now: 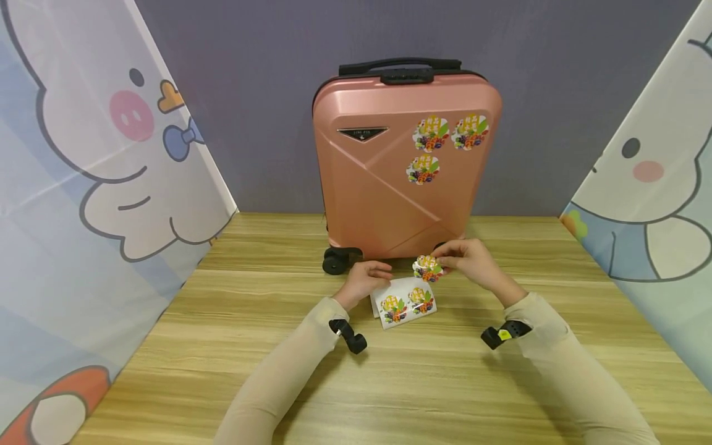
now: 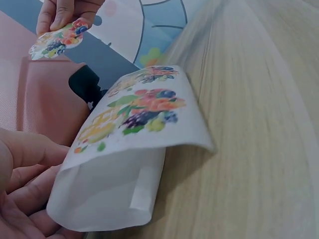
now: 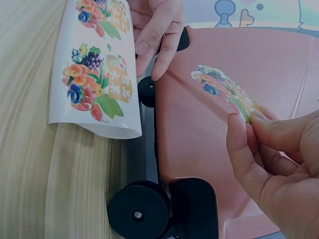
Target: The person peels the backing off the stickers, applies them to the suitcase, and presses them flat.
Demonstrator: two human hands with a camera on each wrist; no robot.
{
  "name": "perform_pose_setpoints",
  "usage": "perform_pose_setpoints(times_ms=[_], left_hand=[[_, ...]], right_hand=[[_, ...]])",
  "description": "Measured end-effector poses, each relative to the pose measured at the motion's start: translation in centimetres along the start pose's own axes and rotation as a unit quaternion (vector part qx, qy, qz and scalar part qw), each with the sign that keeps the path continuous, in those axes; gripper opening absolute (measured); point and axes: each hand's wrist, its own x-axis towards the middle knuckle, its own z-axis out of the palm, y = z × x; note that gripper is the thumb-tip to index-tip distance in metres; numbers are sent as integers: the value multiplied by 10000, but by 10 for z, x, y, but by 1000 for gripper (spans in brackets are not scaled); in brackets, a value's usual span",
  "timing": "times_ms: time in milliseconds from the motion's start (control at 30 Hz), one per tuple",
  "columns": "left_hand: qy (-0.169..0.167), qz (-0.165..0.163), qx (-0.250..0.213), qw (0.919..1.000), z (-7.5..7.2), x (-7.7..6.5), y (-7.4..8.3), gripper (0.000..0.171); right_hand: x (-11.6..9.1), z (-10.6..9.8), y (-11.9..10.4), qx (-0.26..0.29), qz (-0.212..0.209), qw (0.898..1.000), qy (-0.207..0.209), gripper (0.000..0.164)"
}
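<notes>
Between thumb and fingers, my right hand [image 1: 470,262] pinches a loose fruit sticker [image 1: 427,268] by its edge, held in front of the suitcase's lower part. A folded white sticker sheet [image 1: 408,303] with two fruit stickers showing lies on the table. At the sheet's upper left edge is my left hand [image 1: 364,281], its fingers loosely extended beside the paper; in the left wrist view they lie right at the fold. The pink suitcase [image 1: 384,204] stands upright behind both hands. Three fruit stickers [image 1: 423,169] are on its front, toward the upper right.
Black wheels [image 1: 335,262] support the suitcase, and a black handle [image 1: 400,63] tops it. The wood-grain table [image 1: 233,346] stretches around it. A grey wall [image 1: 261,111] stands behind, with cartoon-printed panels [image 1: 128,161] on both sides. A black strap [image 1: 347,335] sits on each wrist.
</notes>
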Motion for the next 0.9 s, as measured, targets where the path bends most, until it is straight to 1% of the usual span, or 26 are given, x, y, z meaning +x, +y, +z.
perform_pose_setpoints(times_ms=[133,167,233,300,367,400,500,567,667,800,900], left_hand=[[72,-46,52,9999,-1,-1,2,33],[101,-47,78,9999,-1,-4,7,33],[188,3,86,9998,-1,-4,7,31],[300,77,94,9995,-1,-4,9,30],[409,231,121,9988,0,-4,12,28],[439,310,103,9985,1,-2,10,28],[356,514,75,9980,9,-5,19,26],[201,558,-98,9982,14,-8,26,25],[-69,447,-632,9970,23,-11,33,26],[-342,238,-1497,9878,32,-13,36,28],[-408,179,-1850,9817,35,-12,35,27]], right_hand=[[0,-1,0,189,54,9998,-17,19],[-1,-2,-1,216,69,9997,-15,20],[-1,-2,0,265,94,9996,-29,20],[-1,-1,0,305,103,9995,-36,20],[-1,-1,0,343,119,9993,-32,20],[-1,-1,0,362,119,9993,-27,20],[-1,-1,1,414,119,9991,29,20],[0,-1,1,477,119,9988,62,20],[1,-2,1,603,111,9981,86,21],[3,-3,4,731,108,9972,84,22],[3,-4,5,814,60,9966,112,22]])
